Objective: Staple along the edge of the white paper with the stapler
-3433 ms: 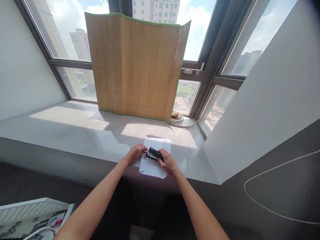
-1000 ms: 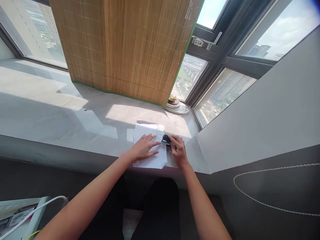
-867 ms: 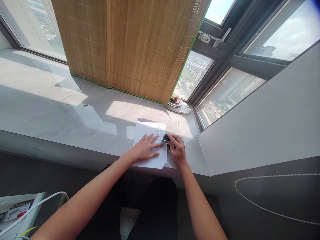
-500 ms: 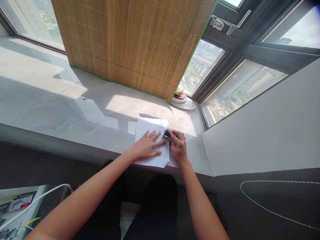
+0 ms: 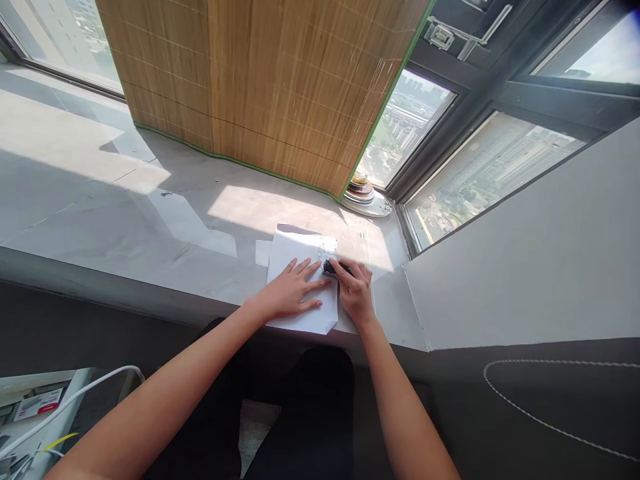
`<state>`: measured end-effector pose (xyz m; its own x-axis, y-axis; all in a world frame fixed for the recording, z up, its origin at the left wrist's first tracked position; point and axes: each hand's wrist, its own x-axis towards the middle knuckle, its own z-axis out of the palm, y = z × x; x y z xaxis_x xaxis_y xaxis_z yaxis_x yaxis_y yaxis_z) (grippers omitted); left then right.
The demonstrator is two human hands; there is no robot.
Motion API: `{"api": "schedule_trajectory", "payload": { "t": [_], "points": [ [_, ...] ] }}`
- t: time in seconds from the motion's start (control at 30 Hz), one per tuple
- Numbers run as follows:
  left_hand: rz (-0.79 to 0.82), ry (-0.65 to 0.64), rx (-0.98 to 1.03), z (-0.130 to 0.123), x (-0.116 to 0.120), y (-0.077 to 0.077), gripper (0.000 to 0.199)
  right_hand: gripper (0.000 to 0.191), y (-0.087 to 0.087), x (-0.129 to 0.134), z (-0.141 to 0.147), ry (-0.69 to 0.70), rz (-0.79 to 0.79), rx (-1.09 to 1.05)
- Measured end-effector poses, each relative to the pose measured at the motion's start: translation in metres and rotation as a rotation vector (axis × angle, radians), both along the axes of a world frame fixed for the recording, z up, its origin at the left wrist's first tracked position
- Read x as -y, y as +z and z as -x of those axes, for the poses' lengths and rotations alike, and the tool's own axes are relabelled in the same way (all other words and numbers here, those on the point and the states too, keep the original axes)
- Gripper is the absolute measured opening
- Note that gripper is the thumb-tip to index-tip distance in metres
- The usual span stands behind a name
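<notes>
White sheets of paper (image 5: pixel 290 257) lie on the windowsill close to its front edge. My left hand (image 5: pixel 295 290) is spread flat on them, fingers apart, holding nothing. In my right hand (image 5: pixel 357 290) is a small black tool that looks like a roller stamp (image 5: pixel 329 267), gripped between thumb and fingers at the paper's right side. Just beyond the tool is a band of dark printed-looking marks (image 5: pixel 327 247) on the paper. My fingers hide most of the tool's body.
A bamboo blind (image 5: pixel 250 87) hangs behind the paper, its lower edge at the sill (image 5: pixel 125 200). Stacked plates (image 5: pixel 365 200) stand in the window corner. A white wall panel (image 5: pixel 520 253) rises on the right. White cables (image 5: pixel 90 397) run by a shelf at lower left.
The roller stamp in my right hand has shifted slightly left over the paper. My left hand stays spread in place. The whole view has moved a little.
</notes>
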<state>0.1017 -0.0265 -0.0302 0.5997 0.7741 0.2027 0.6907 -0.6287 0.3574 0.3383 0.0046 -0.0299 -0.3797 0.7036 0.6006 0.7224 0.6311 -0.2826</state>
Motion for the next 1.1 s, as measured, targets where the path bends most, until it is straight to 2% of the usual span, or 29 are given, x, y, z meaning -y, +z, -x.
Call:
{"api": "schedule_trajectory", "payload": {
  "t": [0.47, 0.77, 1.1],
  "points": [
    [0.003, -0.013, -0.020, 0.0028, 0.0000, 0.0041, 0.056, 0.046, 0.0008, 0.0013, -0.0002, -0.072, -0.004, 0.041],
    [0.011, -0.030, -0.037, 0.0041, -0.0008, 0.0052, 0.056, 0.047, -0.0015, -0.0008, -0.0016, -0.028, -0.009, 0.038],
    [0.019, -0.008, -0.049, 0.0032, 0.0009, 0.0076, 0.057, 0.051, -0.0043, -0.0012, -0.0021, -0.040, -0.009, 0.038]
  ]
}}
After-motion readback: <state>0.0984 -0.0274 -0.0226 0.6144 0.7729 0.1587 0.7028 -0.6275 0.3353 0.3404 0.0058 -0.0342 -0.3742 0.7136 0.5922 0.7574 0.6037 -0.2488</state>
